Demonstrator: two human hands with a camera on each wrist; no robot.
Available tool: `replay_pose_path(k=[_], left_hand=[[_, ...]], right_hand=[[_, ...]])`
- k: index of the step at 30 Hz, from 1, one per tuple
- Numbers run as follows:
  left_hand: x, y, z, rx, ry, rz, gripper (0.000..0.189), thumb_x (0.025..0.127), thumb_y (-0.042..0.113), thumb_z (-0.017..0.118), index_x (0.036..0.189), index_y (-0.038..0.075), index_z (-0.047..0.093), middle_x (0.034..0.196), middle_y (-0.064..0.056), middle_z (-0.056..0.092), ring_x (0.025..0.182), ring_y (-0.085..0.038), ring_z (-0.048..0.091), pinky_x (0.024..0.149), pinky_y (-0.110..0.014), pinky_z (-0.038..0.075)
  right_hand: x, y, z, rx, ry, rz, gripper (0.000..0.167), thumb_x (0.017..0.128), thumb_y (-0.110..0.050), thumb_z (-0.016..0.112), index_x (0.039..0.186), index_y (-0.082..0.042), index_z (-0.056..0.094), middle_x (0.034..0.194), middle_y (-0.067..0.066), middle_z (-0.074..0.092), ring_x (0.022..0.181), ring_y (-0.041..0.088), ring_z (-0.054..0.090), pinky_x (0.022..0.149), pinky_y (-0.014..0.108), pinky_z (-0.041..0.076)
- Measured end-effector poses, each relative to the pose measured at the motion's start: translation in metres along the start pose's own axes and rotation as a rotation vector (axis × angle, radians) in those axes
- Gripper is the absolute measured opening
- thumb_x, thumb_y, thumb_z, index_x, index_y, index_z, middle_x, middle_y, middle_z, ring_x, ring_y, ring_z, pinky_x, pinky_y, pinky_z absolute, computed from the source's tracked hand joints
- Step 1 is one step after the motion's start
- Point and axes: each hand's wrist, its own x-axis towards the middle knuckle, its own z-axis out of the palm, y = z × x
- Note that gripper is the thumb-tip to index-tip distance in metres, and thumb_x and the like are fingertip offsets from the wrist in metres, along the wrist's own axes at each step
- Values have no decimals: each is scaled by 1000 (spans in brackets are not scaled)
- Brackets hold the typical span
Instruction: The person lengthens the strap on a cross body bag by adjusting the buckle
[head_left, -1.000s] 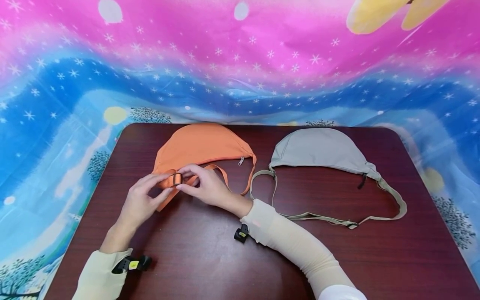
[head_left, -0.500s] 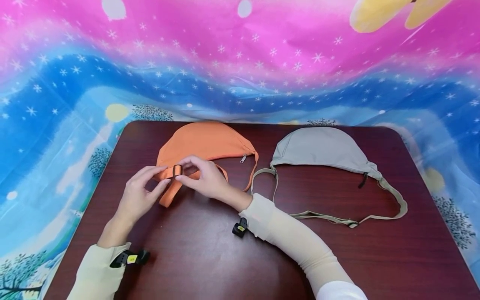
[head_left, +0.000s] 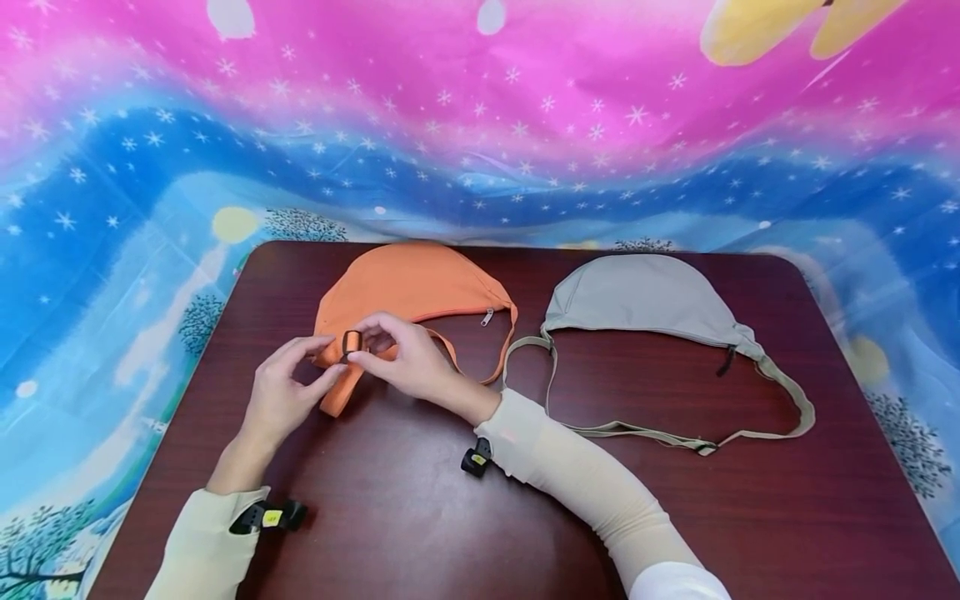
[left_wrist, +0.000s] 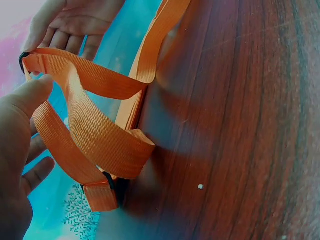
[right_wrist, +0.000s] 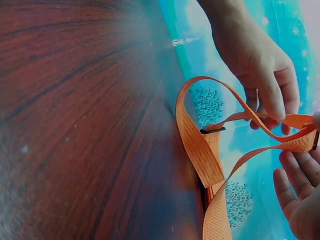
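An orange crescent bag [head_left: 408,283] lies at the back left of the dark wooden table [head_left: 420,517]. Both hands meet at its orange strap [left_wrist: 95,135], just in front of the bag. My right hand [head_left: 367,350] pinches the dark slide buckle [head_left: 352,342] between thumb and forefinger. Just left of the buckle, my left hand [head_left: 322,367] pinches the strap. In the left wrist view the strap hangs in a loose loop above the table. The right wrist view shows my left hand [right_wrist: 272,115] gripping the strap from above.
A grey crescent bag [head_left: 637,296] lies at the back right, its grey strap [head_left: 787,400] looping toward the front. A colourful starry cloth [head_left: 480,125] surrounds the table. Small black clips sit at both sleeves [head_left: 270,517].
Both hands have lifted the strap slightly and moved a little toward the bag. The buckle has turned from lying flat to standing on edge.
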Motion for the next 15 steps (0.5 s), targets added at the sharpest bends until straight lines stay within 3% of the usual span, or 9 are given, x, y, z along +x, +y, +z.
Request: replay_pose_path(k=[7, 15], left_hand=[[1, 2, 2, -20, 31, 33, 42, 75, -6, 86, 114, 1, 74, 106, -11, 73, 87, -23, 64, 90, -9, 43], [3, 2, 2, -12, -36, 57, 42, 76, -6, 85, 116, 0, 73, 104, -10, 71, 86, -21, 63, 89, -6, 41]], right_hand=[[0, 2, 0, 3, 5, -2, 27, 96, -21, 73, 120, -10, 65, 105, 0, 71, 91, 3, 63, 85, 24, 53], [-1, 4, -1, -20, -24, 21, 31, 96, -23, 73, 123, -10, 65, 107, -1, 70, 89, 2, 64, 84, 33, 57]])
